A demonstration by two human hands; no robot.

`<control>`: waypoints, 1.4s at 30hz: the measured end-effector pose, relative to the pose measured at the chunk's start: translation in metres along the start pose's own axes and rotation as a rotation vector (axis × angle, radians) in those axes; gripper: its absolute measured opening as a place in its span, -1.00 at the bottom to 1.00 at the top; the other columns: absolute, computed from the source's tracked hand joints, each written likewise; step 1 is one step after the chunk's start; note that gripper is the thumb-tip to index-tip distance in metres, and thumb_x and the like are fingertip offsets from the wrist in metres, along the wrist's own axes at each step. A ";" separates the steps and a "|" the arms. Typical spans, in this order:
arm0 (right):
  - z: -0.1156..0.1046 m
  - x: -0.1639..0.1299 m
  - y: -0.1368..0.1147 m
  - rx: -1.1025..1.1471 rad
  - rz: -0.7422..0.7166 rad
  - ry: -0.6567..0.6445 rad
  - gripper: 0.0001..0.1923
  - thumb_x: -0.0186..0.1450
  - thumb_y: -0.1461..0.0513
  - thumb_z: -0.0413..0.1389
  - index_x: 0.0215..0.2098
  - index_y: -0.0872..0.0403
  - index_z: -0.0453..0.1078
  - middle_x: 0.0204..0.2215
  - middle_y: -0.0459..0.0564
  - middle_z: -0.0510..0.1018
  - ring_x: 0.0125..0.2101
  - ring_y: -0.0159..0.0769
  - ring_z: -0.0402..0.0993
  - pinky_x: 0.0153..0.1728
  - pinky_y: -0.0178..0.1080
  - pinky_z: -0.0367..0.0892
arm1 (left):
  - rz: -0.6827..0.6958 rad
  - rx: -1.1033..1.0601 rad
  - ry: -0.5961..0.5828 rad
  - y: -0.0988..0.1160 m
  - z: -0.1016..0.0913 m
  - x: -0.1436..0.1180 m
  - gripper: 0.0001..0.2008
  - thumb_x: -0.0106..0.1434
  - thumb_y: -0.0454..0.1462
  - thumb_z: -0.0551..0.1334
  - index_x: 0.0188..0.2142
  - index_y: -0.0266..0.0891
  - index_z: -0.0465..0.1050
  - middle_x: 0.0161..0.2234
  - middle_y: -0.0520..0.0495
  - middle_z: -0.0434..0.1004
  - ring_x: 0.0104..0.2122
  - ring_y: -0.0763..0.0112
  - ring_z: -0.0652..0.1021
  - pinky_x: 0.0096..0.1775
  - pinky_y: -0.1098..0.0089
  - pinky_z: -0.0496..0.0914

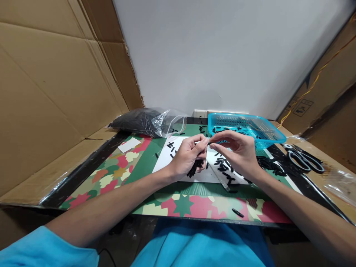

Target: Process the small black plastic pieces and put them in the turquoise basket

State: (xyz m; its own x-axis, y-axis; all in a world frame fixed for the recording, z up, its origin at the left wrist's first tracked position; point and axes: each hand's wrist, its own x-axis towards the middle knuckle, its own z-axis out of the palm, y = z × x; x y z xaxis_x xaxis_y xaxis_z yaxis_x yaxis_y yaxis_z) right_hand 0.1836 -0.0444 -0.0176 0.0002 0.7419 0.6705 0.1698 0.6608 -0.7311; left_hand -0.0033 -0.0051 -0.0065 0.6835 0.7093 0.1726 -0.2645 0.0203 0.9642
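My left hand point(189, 154) is closed round a bundle of thin black strands point(195, 170), whose ends hang out below the fingers. Its thumb and forefinger meet the fingertips of my right hand point(236, 146), which pinch a small black piece point(209, 143); its exact kind is too small to make out. Under both hands lies a white sheet point(161, 161) scattered with short black tube-like pieces point(222, 166). A narrow whitish strip point(218, 175) rests slantwise on the sheet, partly hidden by my hands.
Behind my right hand stands a blue plastic basket point(274, 136) with more black pieces inside. A clear bag of black material point(136, 122) lies back left. Scissors point(304, 159) and a black strand bundle point(268, 163) are at right. Cardboard walls point(55, 74) flank the table.
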 end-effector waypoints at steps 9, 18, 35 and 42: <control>-0.001 0.003 0.003 0.117 0.138 -0.044 -0.83 0.33 0.13 0.40 -0.29 0.07 0.64 -0.39 -0.05 0.68 -0.44 -0.31 0.67 -0.37 -0.25 0.61 | 0.030 0.043 0.012 -0.004 -0.003 0.002 -0.60 0.40 0.03 0.30 -0.34 -0.16 0.23 -0.60 0.26 0.08 -0.76 0.59 0.32 -0.72 0.59 0.20; 0.001 0.007 -0.003 0.333 0.261 -0.140 -0.77 0.28 0.10 0.44 -0.28 0.08 0.63 -0.44 -0.01 0.72 -0.46 -0.27 0.68 -0.42 -0.22 0.67 | 0.054 0.131 0.032 -0.004 0.000 -0.001 -0.59 0.41 0.07 0.28 -0.31 -0.15 0.24 -0.61 0.25 0.14 -0.71 0.58 0.37 -0.64 0.58 0.31; 0.000 0.005 0.003 0.417 0.288 -0.118 -0.78 0.27 0.14 0.45 -0.21 0.09 0.65 -0.41 0.01 0.74 -0.41 -0.23 0.71 -0.38 -0.20 0.69 | 0.002 0.007 0.012 -0.002 0.001 0.002 -0.57 0.42 0.07 0.26 -0.35 -0.15 0.19 -0.64 0.27 0.07 -0.78 0.60 0.28 -0.73 0.60 0.17; 0.001 0.007 0.002 0.419 0.275 -0.117 -0.74 0.30 0.14 0.43 -0.11 0.07 0.60 -0.44 -0.05 0.69 -0.51 -0.32 0.62 -0.47 -0.25 0.61 | -0.032 -0.003 0.045 -0.003 0.001 0.002 -0.56 0.41 0.09 0.26 -0.35 -0.15 0.19 -0.63 0.26 0.08 -0.77 0.59 0.28 -0.73 0.60 0.15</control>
State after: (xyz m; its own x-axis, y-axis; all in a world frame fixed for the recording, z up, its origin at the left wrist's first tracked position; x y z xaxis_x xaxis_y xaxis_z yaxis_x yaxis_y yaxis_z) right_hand 0.1825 -0.0382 -0.0144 -0.1254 0.8866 0.4451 -0.2303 0.4104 -0.8823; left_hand -0.0005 -0.0038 -0.0089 0.6601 0.7394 0.1328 -0.2456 0.0454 0.9683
